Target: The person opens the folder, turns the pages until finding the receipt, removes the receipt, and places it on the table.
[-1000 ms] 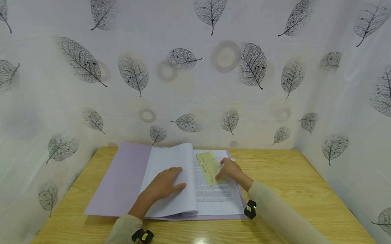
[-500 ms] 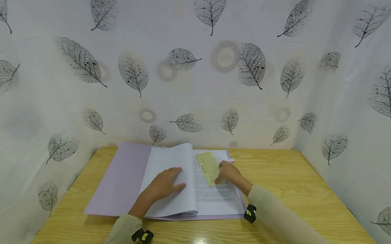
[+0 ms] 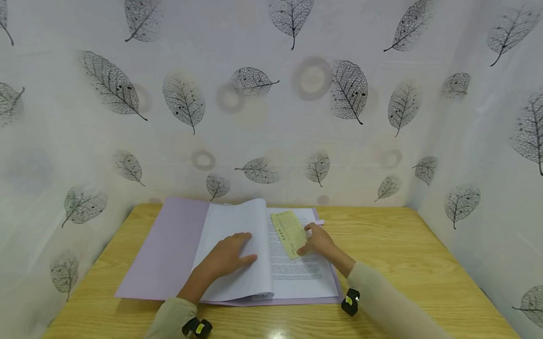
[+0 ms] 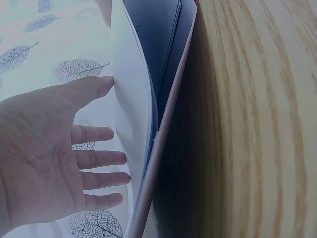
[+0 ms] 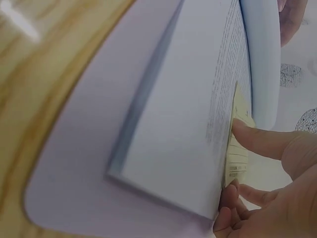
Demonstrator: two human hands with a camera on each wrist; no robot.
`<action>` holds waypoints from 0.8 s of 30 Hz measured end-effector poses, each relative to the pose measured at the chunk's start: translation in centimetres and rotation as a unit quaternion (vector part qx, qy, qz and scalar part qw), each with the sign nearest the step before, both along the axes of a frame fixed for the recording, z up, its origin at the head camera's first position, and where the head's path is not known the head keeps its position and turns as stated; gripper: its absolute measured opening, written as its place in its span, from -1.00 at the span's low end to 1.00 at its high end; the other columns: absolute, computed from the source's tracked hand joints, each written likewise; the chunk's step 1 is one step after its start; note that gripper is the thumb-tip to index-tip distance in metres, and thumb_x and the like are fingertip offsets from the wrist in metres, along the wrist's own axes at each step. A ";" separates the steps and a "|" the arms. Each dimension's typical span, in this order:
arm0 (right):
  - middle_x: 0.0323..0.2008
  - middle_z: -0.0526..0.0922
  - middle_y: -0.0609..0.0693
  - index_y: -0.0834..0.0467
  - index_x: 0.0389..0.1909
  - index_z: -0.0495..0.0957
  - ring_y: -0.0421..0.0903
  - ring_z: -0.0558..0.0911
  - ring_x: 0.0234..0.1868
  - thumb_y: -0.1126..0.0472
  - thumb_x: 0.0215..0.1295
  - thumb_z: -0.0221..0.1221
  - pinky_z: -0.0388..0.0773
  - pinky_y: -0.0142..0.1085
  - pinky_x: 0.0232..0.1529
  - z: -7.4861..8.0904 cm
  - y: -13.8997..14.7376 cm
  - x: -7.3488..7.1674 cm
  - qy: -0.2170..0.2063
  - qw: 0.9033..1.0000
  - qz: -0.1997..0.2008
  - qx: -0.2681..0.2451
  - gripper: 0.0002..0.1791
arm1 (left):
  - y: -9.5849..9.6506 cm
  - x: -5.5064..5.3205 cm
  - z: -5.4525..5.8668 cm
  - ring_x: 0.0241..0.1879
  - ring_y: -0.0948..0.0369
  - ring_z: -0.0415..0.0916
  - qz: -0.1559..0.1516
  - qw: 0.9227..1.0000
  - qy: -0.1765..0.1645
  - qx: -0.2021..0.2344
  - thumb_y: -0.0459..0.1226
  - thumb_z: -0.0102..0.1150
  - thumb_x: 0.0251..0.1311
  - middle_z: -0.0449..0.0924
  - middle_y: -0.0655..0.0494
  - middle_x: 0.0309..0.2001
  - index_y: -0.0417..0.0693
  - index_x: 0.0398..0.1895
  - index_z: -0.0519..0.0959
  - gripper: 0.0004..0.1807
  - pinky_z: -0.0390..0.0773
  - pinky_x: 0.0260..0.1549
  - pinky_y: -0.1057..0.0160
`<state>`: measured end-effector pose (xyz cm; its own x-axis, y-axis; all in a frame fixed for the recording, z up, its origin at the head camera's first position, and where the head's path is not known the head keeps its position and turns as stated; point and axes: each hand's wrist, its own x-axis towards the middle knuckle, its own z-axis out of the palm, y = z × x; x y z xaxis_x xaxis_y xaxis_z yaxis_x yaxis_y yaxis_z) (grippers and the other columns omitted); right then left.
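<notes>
A lilac folder (image 3: 166, 253) lies open on the table with white pages in it. My left hand (image 3: 227, 256) rests with straight, spread fingers on the turned-over pages (image 3: 255, 225), which curl up along their fold. On the printed page (image 3: 298, 283) at the right lies a yellow printed slip (image 3: 288, 231), slanted. My right hand (image 3: 321, 242) pinches the lower right part of this slip, thumb on top. In the right wrist view the thumb lies on the slip (image 5: 237, 153) and the other fingers curl by the page's edge. The slip's covered end is hidden.
A wooden table (image 3: 391, 245) bears the folder. Behind and at both sides hangs a white leaf-patterned curtain (image 3: 261, 125). A small pale tab (image 3: 319, 222) sticks out at the folder's right edge. Both wrists wear black cameras.
My right hand's fingers have drawn in slightly around the slip's lower right end, and the slip has shifted a little. The pale tab shows more. My left hand has stayed put.
</notes>
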<state>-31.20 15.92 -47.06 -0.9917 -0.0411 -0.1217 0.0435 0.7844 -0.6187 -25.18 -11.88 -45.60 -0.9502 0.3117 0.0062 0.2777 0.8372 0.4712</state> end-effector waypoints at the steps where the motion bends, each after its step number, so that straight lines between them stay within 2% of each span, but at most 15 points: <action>1: 0.09 0.63 0.34 0.35 0.27 0.41 0.22 0.64 0.08 0.31 -0.16 0.61 0.59 0.09 0.20 -0.1 0.1 0.0 -0.003 1.000 -0.002 -0.008 -0.10 | 0.0 0.0 0.0 0.44 -0.16 0.34 0.000 1.000 0.001 -0.001 0.01 0.32 0.30 0.41 -0.18 0.44 -0.18 0.46 0.37 -0.23 0.35 0.45 -0.15; 11: -0.05 0.63 0.29 0.36 0.17 0.50 0.09 0.63 -0.13 0.30 -0.11 0.60 0.64 -0.09 -0.08 -0.7 0.9 -0.1 -0.016 0.998 -0.001 -0.062 -0.23 | -0.1 -0.2 -0.2 0.44 -0.16 0.34 -0.007 1.000 0.003 -0.001 0.01 0.31 0.31 0.40 -0.19 0.44 -0.20 0.46 0.37 -0.23 0.36 0.44 -0.14; 18: -0.15 0.61 0.21 0.33 0.04 0.49 0.02 0.59 -0.22 0.29 -0.08 0.59 0.57 -0.23 -0.23 -0.8 1.1 0.1 -0.013 0.996 -0.002 -0.085 -0.34 | -0.2 -0.3 -0.3 0.43 -0.16 0.35 -0.006 1.000 0.002 0.003 0.01 0.32 0.31 0.41 -0.20 0.43 -0.19 0.45 0.37 -0.24 0.37 0.43 -0.15; 24: -0.25 0.61 0.14 0.33 -0.09 0.56 -0.04 0.56 -0.29 0.31 0.01 0.53 0.51 -0.33 -0.32 -1.0 1.6 -0.1 0.003 0.995 0.002 -0.097 -0.54 | -0.2 -0.3 -0.2 0.43 -0.16 0.35 -0.006 1.000 -0.004 0.004 0.00 0.31 0.31 0.41 -0.19 0.43 -0.19 0.46 0.37 -0.24 0.37 0.44 -0.15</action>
